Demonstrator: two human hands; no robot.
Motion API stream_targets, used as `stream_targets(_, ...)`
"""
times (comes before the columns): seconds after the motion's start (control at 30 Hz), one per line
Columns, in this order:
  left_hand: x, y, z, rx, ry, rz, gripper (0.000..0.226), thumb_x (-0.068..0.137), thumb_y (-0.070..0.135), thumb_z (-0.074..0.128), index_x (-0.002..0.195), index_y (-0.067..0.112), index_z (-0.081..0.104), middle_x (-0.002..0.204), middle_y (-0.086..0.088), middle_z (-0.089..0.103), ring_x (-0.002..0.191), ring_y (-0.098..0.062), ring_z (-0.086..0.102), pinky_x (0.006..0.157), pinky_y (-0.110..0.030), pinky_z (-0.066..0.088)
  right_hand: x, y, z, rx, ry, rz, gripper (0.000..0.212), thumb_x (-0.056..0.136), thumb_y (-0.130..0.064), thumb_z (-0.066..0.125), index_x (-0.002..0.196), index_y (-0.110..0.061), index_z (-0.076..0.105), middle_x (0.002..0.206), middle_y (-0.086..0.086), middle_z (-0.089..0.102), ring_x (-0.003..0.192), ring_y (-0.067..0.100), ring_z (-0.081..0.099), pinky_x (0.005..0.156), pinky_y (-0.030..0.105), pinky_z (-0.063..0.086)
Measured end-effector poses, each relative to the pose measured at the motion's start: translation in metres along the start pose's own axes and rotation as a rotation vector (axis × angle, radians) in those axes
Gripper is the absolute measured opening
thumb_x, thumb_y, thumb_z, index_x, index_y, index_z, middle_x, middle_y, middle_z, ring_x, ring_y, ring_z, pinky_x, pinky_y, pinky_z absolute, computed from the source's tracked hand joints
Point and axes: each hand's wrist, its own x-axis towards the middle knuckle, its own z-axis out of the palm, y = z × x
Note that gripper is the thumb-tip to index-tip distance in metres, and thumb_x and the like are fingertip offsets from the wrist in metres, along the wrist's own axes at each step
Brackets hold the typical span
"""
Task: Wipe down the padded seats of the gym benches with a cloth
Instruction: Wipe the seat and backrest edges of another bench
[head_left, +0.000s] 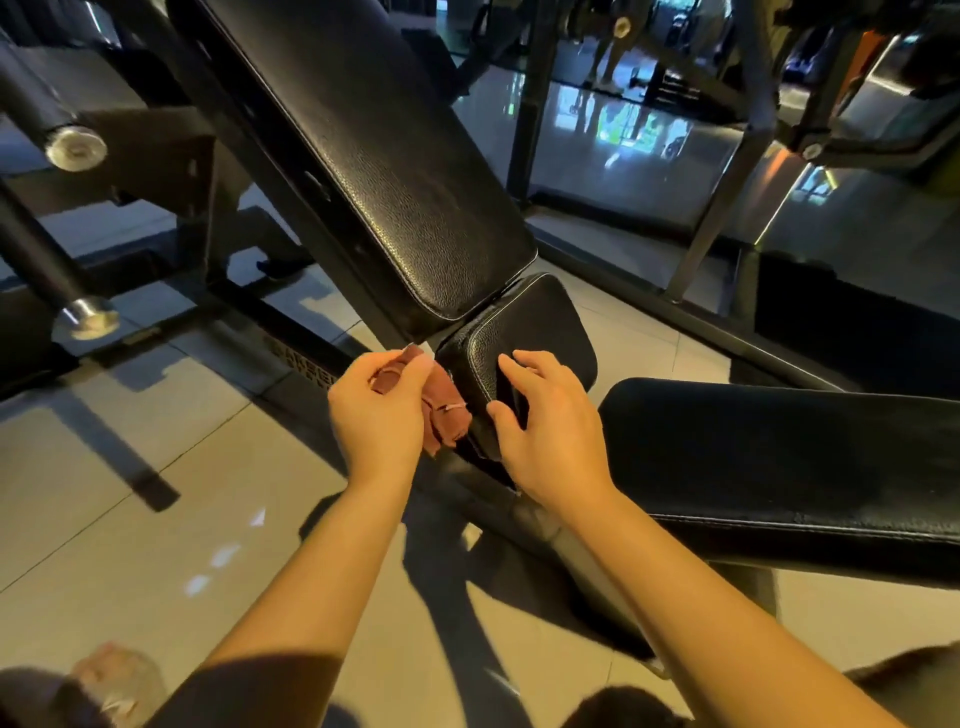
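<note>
**Fault Risks: Cloth Bunched Beside Pad**

Holds red cloth (445, 415) bunched in curled left hand (378, 413), just beside the left side of the small seat pad (524, 327), below the tilted backrest pad (374, 156). Rests right hand (556, 434), fingers loosely spread and gripping nothing, on the pad's near corner. Likely faults: wiping with a wad, leaving streaks; skipping the gap between pads; dropping cloth onto the floor (156, 467); overlooking the long pad (779, 452) at right.

Tiled floor (156, 441) carries the black padded bench (395, 171).
</note>
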Motion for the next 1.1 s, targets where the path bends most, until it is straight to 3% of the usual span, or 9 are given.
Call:
stream_targets(0.1,-0.01,-0.003,0.005,-0.029,-0.018,-0.027,0.004,0.087,0.03,0.077,0.089,0.033,0.075,0.079,0.014,0.071,0.077,0.001,0.067,0.068,-0.013,0.049,-0.001,0.0,0.002,0.014,0.006,0.005,0.052,0.098,-0.032,0.065,0.148,-0.025,0.051,0.149,-0.009,0.048,0.136,0.011,0.043,0.106,0.025,0.04)
stream_targets(0.23,-0.062,-0.026,0.01,0.022,-0.152,-0.032,0.022,0.095,0.022,0.069,0.115,0.027,0.073,0.101,0.016,0.069,0.097,0.001,0.065,0.08,-0.012,0.05,-0.001,0.001,0.005,0.03,0.016,0.014,0.053,0.098,-0.033,0.065,0.149,-0.026,0.051,0.148,-0.011,0.049,0.135,0.009,0.044,0.103,0.025,0.042)
stream_targets(0.37,-0.029,-0.016,0.008,0.003,-0.059,-0.001,0.017,0.091,0.019,0.073,0.101,0.032,0.071,0.096,0.011,0.07,0.092,-0.005,0.066,0.077,-0.018,0.052,0.001,-0.001,0.005,0.032,0.027,0.01,0.053,0.097,-0.031,0.066,0.148,-0.024,0.053,0.147,-0.01,0.049,0.134,0.009,0.045,0.102,0.023,0.04)
stream_targets(0.47,0.003,-0.001,0.011,-0.016,0.023,0.035,0.01,0.088,0.024,0.075,0.096,0.027,0.071,0.092,0.009,0.07,0.089,-0.008,0.065,0.069,-0.009,0.044,0.001,-0.001,0.005,0.03,0.033,0.0,0.052,0.097,-0.029,0.066,0.147,-0.022,0.053,0.147,-0.009,0.05,0.133,0.01,0.045,0.102,0.023,0.039)
stream_targets(0.53,-0.005,-0.006,0.014,-0.01,0.019,0.052,0.01,0.091,0.024,0.073,0.101,0.023,0.072,0.095,0.006,0.07,0.091,-0.009,0.065,0.071,-0.007,0.045,0.0,0.0,0.004,0.029,0.023,0.001,0.052,0.097,-0.029,0.066,0.147,-0.022,0.053,0.146,-0.009,0.05,0.133,0.01,0.045,0.101,0.022,0.039)
stream_targets(0.67,-0.052,-0.032,0.014,-0.066,-0.069,-0.024,0.012,0.093,0.018,0.071,0.101,0.027,0.071,0.099,0.004,0.07,0.092,-0.005,0.067,0.078,-0.018,0.056,-0.001,0.001,0.004,0.035,0.028,0.012,0.052,0.097,-0.031,0.066,0.147,-0.023,0.054,0.144,-0.011,0.051,0.131,0.007,0.046,0.095,0.017,0.036)
stream_targets(0.73,-0.061,-0.035,0.015,-0.047,-0.111,-0.023,0.011,0.093,0.016,0.072,0.098,0.025,0.072,0.099,0.003,0.07,0.092,-0.002,0.067,0.076,-0.013,0.054,0.0,0.0,0.005,0.034,0.032,0.02,0.052,0.096,-0.031,0.067,0.146,-0.024,0.054,0.143,-0.012,0.051,0.129,0.006,0.046,0.093,0.016,0.036)
stream_targets(1.0,-0.014,-0.01,0.014,0.009,-0.017,0.143,0.009,0.092,0.019,0.071,0.1,0.022,0.073,0.104,0.006,0.068,0.097,-0.007,0.063,0.075,-0.005,0.044,0.0,0.001,0.006,0.024,0.036,0.008,0.052,0.096,-0.03,0.067,0.146,-0.022,0.055,0.144,-0.01,0.052,0.131,0.009,0.047,0.096,0.018,0.035)
stream_targets(1.1,-0.038,-0.026,0.014,0.01,-0.059,0.167,0.008,0.092,0.014,0.072,0.097,0.021,0.074,0.099,0.008,0.066,0.092,-0.005,0.065,0.078,-0.011,0.048,0.0,0.0,0.008,0.038,0.043,0.021,0.051,0.096,-0.031,0.066,0.146,-0.022,0.055,0.144,-0.01,0.051,0.131,0.009,0.047,0.096,0.019,0.038)
